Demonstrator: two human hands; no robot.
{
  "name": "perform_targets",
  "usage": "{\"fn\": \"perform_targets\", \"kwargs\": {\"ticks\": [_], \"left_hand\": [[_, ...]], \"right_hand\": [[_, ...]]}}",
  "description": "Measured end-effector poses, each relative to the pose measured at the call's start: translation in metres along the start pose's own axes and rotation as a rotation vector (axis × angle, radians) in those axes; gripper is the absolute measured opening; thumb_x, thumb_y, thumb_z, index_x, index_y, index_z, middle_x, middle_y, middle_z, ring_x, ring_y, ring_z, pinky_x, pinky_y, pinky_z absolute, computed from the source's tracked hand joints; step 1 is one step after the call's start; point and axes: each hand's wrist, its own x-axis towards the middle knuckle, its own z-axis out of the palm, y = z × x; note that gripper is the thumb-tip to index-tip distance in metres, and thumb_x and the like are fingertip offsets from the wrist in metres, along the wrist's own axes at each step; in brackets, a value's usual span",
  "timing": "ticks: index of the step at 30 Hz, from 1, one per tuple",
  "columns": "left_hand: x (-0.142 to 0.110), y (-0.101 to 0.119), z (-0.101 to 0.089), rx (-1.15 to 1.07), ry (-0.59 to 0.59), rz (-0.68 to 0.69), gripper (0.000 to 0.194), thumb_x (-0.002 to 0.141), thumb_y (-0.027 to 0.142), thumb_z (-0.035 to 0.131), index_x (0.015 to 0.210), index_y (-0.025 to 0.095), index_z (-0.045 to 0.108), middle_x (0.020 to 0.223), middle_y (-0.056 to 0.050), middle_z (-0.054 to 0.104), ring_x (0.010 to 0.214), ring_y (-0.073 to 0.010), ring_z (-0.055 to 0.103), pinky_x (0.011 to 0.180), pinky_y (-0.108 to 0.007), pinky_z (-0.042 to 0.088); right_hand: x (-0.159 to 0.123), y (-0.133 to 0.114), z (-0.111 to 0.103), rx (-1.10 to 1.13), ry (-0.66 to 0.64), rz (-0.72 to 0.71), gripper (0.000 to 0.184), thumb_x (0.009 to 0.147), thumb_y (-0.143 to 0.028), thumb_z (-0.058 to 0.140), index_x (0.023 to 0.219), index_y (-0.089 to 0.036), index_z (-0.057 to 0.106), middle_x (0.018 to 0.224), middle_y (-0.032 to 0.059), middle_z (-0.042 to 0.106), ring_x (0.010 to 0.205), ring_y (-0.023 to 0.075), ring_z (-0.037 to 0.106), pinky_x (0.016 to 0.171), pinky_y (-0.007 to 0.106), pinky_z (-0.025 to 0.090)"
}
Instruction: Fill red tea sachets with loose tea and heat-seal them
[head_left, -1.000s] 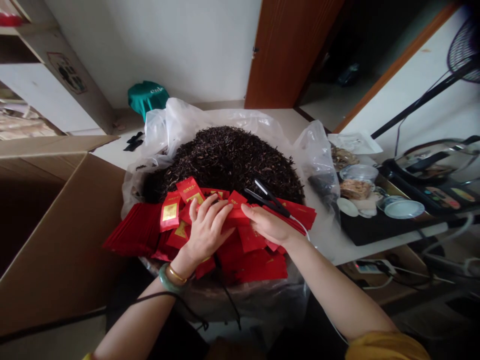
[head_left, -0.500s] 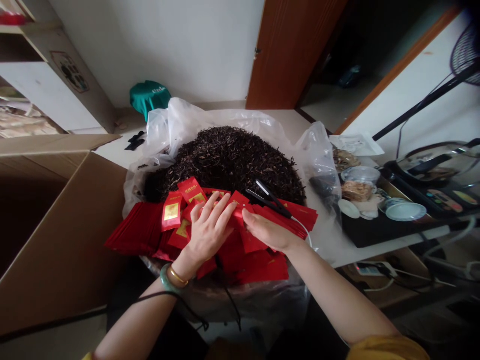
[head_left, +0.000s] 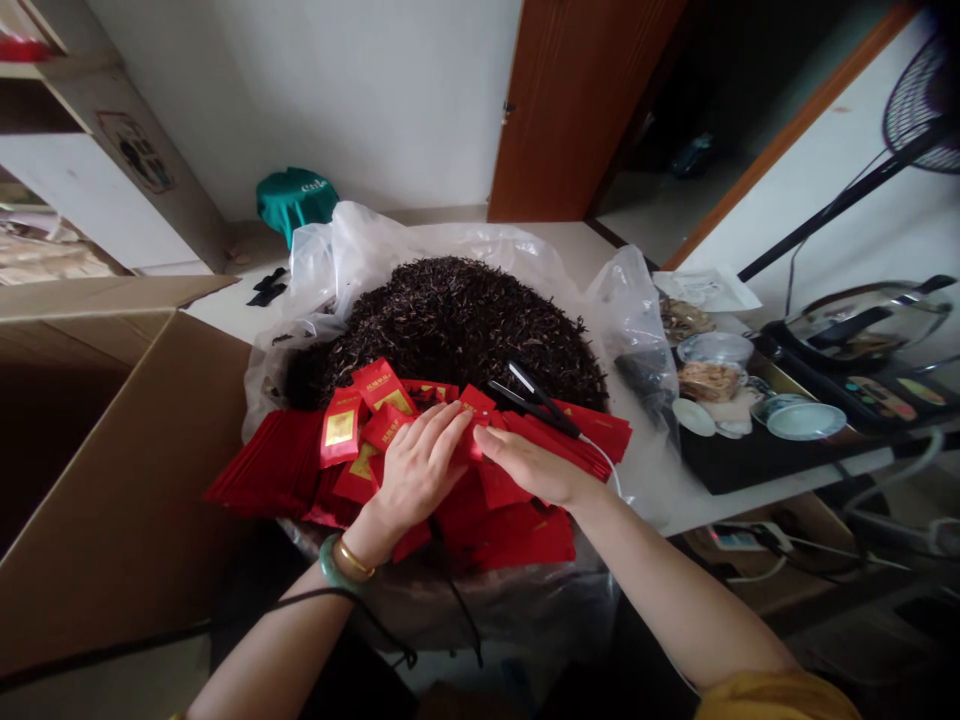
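Two hands: left hand (head_left: pixel 416 470) open, fingers flat across the pile; right hand (head_left: pixel 529 468) open, fingertips resting just beside it; I can confirm no firm grip.
Handling of red sachets (head_left: pixel 525 540): light, thin, slippery; I would take each by its edge.
Appearance: glossy red, gold-printed labels.
Location: piled on a clear plastic bag (head_left: pixel 360 250), in front of dark loose tea (head_left: pixel 457 325).
Nearby: black corded clamp tool (head_left: pixel 536 398), on the sachets.

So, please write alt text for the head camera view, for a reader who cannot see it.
The left hand and right hand rest on red and gold packets beside a black corded tool, before a heap of dark tea in a clear plastic bag.
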Motion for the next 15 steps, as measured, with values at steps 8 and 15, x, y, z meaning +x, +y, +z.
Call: {"fn": "perform_targets", "kwargs": {"ticks": [8, 15], "left_hand": [[0.0, 0.001, 0.002, -0.028, -0.033, -0.021, 0.039, 0.09, 0.029, 0.054, 0.126, 0.015, 0.053, 0.115, -0.013, 0.068, 0.108, -0.025, 0.064, 0.088, -0.035, 0.05], [-0.002, 0.0, 0.001, -0.072, -0.031, -0.066, 0.039, 0.087, 0.026, 0.056, 0.125, 0.016, 0.052, 0.116, -0.013, 0.068, 0.106, -0.0251, 0.064, 0.088, -0.036, 0.051]], "right_hand": [[0.002, 0.015, 0.0, 0.164, 0.01, 0.018, 0.069, 0.083, -0.073, 0.04, 0.119, -0.017, 0.06, 0.122, 0.0092, 0.062, 0.123, 0.0249, 0.047, 0.114, 0.048, 0.022], [-0.004, -0.007, -0.006, 0.064, -0.028, -0.054, 0.057, 0.088, -0.068, 0.037, 0.09, -0.018, 0.065, 0.098, 0.0029, 0.067, 0.102, 0.0205, 0.058, 0.106, 0.041, 0.036]]}}
